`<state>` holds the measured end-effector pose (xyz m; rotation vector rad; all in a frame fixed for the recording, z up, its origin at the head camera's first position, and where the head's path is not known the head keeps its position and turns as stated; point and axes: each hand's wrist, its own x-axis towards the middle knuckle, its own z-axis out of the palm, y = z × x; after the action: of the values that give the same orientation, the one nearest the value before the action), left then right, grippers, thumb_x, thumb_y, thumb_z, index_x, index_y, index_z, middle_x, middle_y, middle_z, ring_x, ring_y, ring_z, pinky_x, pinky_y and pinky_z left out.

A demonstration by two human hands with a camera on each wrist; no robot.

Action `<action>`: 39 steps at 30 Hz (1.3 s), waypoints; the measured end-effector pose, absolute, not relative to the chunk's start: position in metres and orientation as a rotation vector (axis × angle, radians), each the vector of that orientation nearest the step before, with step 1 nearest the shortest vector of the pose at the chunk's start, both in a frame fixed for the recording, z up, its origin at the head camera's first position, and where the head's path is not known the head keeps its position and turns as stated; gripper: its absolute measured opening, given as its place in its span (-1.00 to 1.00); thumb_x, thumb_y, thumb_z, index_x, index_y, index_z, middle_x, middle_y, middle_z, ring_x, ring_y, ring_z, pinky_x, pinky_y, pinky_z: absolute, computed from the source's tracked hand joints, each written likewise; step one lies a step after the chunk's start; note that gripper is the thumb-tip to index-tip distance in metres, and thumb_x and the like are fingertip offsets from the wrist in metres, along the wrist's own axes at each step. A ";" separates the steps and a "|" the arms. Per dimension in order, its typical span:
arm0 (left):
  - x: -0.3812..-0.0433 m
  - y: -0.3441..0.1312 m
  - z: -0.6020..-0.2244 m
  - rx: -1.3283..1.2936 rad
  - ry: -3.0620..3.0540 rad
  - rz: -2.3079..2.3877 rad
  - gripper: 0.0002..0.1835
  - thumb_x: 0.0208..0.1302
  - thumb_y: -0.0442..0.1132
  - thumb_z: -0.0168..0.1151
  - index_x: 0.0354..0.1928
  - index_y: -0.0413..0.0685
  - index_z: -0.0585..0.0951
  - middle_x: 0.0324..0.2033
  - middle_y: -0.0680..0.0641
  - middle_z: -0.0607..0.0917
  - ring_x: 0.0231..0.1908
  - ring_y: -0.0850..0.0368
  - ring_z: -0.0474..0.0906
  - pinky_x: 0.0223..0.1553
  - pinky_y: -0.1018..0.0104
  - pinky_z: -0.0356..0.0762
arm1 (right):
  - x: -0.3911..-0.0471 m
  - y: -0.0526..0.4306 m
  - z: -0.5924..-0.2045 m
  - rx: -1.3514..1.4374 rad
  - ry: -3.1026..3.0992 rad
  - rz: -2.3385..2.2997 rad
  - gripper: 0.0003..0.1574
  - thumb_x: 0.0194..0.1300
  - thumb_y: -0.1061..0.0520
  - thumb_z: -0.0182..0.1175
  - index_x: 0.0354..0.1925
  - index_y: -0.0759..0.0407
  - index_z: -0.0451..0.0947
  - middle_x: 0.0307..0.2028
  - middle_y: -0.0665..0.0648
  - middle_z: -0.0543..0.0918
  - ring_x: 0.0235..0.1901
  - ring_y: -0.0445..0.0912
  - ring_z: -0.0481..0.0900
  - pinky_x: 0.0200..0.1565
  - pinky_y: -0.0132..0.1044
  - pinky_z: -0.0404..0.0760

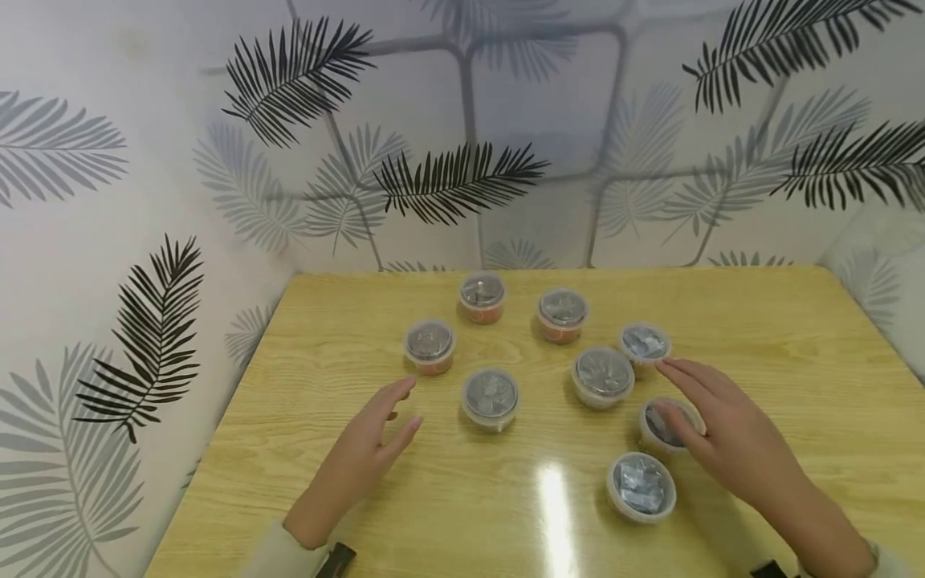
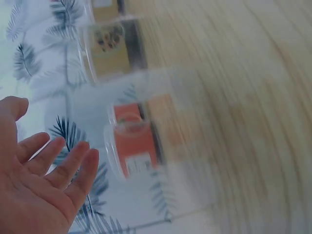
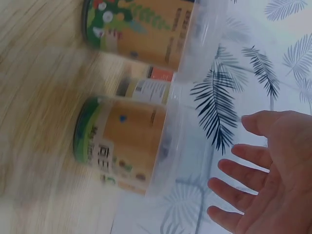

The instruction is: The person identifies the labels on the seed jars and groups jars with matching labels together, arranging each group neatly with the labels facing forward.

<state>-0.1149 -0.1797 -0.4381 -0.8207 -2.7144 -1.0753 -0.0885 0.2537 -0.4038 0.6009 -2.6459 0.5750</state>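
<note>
Both hands are spread, fingers apart, and hold nothing. The left hand (image 1: 364,449) is nearest the left tub (image 1: 429,341) and the middle near tub (image 1: 490,397). The right hand (image 1: 740,437) hangs over the right side of the counter (image 1: 347,498), partly covering the right tub (image 1: 656,425); the right wrist view shows a gap between its fingers and the tubs there.

Hazards: A low sideways sweep of the right hand could push the right tub into the near right tub (image 1: 641,487). The far right tub (image 1: 643,341) and the inner right tub (image 1: 603,376) stand close together; gripping one could nudge the other. Lifting by the rim alone could loosen a lid.

Containers: Eight round, upright tubs stand in two loose groups of four. Each has a pale rim and a dark, crinkled top. The two far tubs, far left (image 1: 482,293) and far middle (image 1: 562,313), have orange-red walls. Tubs in the right wrist view have brown printed walls. Contents cannot be confirmed.
</note>
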 end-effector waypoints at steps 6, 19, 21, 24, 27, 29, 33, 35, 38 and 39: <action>-0.108 -0.139 -0.435 -1.060 -2.579 -1.110 -0.52 0.39 -0.16 0.03 0.29 -0.18 0.29 0.20 -0.10 0.40 0.13 0.02 0.39 -0.02 0.18 0.49 | -0.092 0.243 -0.406 0.679 -2.608 0.548 -0.38 0.08 0.14 0.36 0.14 0.16 0.47 0.08 0.12 0.51 0.06 0.05 0.43 0.02 0.00 0.40; -0.109 -0.036 -0.446 -1.350 -2.744 -1.506 -0.51 0.44 0.08 -0.19 0.35 0.20 0.21 0.26 0.15 0.31 0.18 0.21 0.33 0.04 0.40 0.41 | -0.081 0.257 -0.423 0.498 -2.836 0.623 -0.40 0.28 -0.10 0.17 0.16 0.22 0.44 0.10 0.25 0.46 0.08 0.22 0.37 -0.04 0.19 0.40; -0.111 -0.023 -0.448 -1.360 -2.772 -1.626 -0.49 0.44 0.10 -0.20 0.36 0.18 0.21 0.26 0.11 0.31 0.13 0.22 0.38 0.01 0.41 0.43 | -0.080 0.260 -0.424 0.467 -2.872 0.659 -0.37 0.29 -0.13 0.14 0.17 0.23 0.41 0.13 0.27 0.43 0.10 0.24 0.34 -0.03 0.23 0.37; -0.115 -0.005 -0.452 -1.358 -2.784 -1.767 -0.48 0.44 0.10 -0.20 0.36 0.12 0.21 0.27 0.06 0.31 0.10 0.25 0.40 -0.01 0.45 0.43 | -0.077 0.263 -0.425 0.434 -2.903 0.727 -0.33 0.29 -0.14 0.14 0.22 0.24 0.36 0.16 0.29 0.39 0.13 0.27 0.30 0.00 0.26 0.32; -0.119 0.009 -0.455 -1.362 -2.791 -1.774 -0.46 0.45 0.09 -0.22 0.37 0.06 0.20 0.28 0.06 0.30 0.13 0.24 0.37 0.01 0.44 0.41 | -0.075 0.266 -0.425 0.428 -2.913 0.799 -0.27 0.29 -0.12 0.14 0.27 0.25 0.28 0.19 0.30 0.35 0.15 0.29 0.28 0.01 0.26 0.32; -0.123 0.017 -0.456 -1.368 -2.793 -1.744 -0.46 0.46 0.08 -0.24 0.38 0.04 0.18 0.30 0.08 0.27 0.20 0.23 0.29 0.08 0.42 0.36 | -0.074 0.268 -0.426 0.436 -2.918 0.865 -0.25 0.31 -0.10 0.13 0.30 0.26 0.23 0.19 0.33 0.34 0.09 0.29 0.35 -0.03 0.24 0.38; -0.128 0.031 -0.457 -1.362 -2.797 -1.712 -0.43 0.46 0.09 -0.27 0.39 0.00 0.16 0.32 0.10 0.24 0.26 0.25 0.18 0.18 0.38 0.24 | -0.072 0.272 -0.427 0.444 -2.919 0.999 -0.25 0.34 -0.06 0.11 0.33 0.29 0.17 0.21 0.34 0.31 -0.01 0.24 0.45 -0.13 0.12 0.51; -0.130 0.037 -0.459 -1.362 -2.784 -1.746 -0.43 0.46 0.09 -0.27 0.40 -0.01 0.15 0.32 0.09 0.23 0.26 0.27 0.18 0.20 0.39 0.21 | -0.072 0.273 -0.429 0.454 -2.909 1.049 -0.25 0.34 -0.03 0.11 0.32 0.31 0.16 0.21 0.34 0.30 0.00 0.21 0.45 -0.12 0.06 0.53; -0.132 0.044 -0.462 -1.381 -2.758 -1.837 -0.43 0.47 0.07 -0.27 0.41 0.00 0.12 0.31 0.08 0.26 0.22 0.28 0.26 0.17 0.41 0.24 | -0.073 0.274 -0.433 0.476 -2.894 1.123 -0.21 0.31 -0.02 0.16 0.32 0.35 0.14 0.22 0.33 0.29 0.08 0.20 0.39 -0.08 0.02 0.52; -0.132 0.046 -0.463 -1.387 -2.748 -1.865 -0.44 0.48 0.06 -0.27 0.41 0.02 0.12 0.30 0.08 0.28 0.20 0.29 0.28 0.15 0.42 0.25 | -0.073 0.275 -0.435 0.483 -2.887 1.144 -0.19 0.29 -0.02 0.18 0.32 0.35 0.14 0.21 0.33 0.30 0.09 0.19 0.37 -0.08 0.01 0.52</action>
<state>-0.1320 0.0461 -0.4632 -1.3874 -2.7484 -1.8655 -0.0726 0.2748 -0.4347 0.4831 -2.8871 1.1443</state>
